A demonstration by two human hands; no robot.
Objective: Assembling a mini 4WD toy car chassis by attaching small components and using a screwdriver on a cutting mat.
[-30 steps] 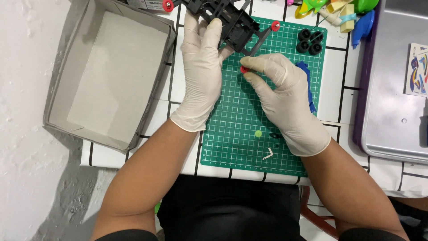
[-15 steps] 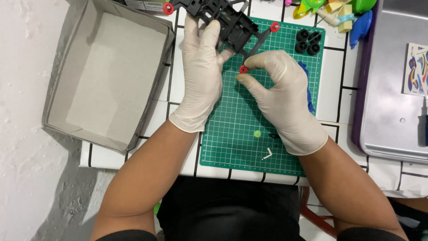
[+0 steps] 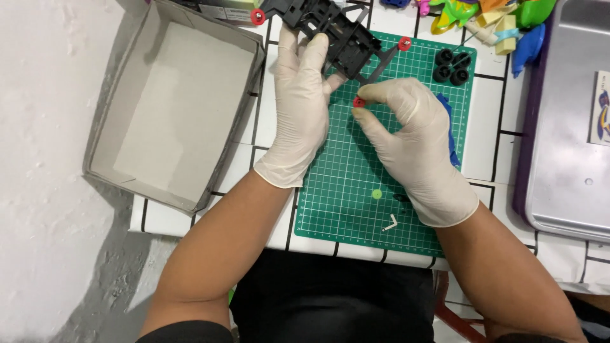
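**Two red rollers on the frame, a third at your fingertips**

Your left hand [image 3: 298, 108] lies flat along the black plastic frame [image 3: 330, 28], fingers stretched out and pressing it steady over the top edge of the green cutting mat [image 3: 356, 190]. Your right hand [image 3: 413, 146] has thumb and forefinger pinched tight on a small red roller [image 3: 359, 101], held right at the end of one thin arm of the frame.

Judging by how things lie, two red rollers already sit on the frame's corners, one at the upper left [image 3: 257, 16] and one on the right arm [image 3: 405, 44]. The one in your pinch does not look seated yet. The four black wheels [image 3: 452, 65] wait in a cluster on the mat, apart from the frame, so they seem unfitted. A small green dot-shaped part [image 3: 377, 194] and a little white bent piece [image 3: 391, 222] also lie loose near the mat's lower edge.

Hard to make out: the top of the frame runs out of view, so any far corner is hidden. Your right palm covers most of a blue thing [image 3: 448, 127] on the mat. Whether the pinched roller carries a screw, you cannot tell. The grey cardboard box [image 3: 171, 101] to your left shows nothing inside.
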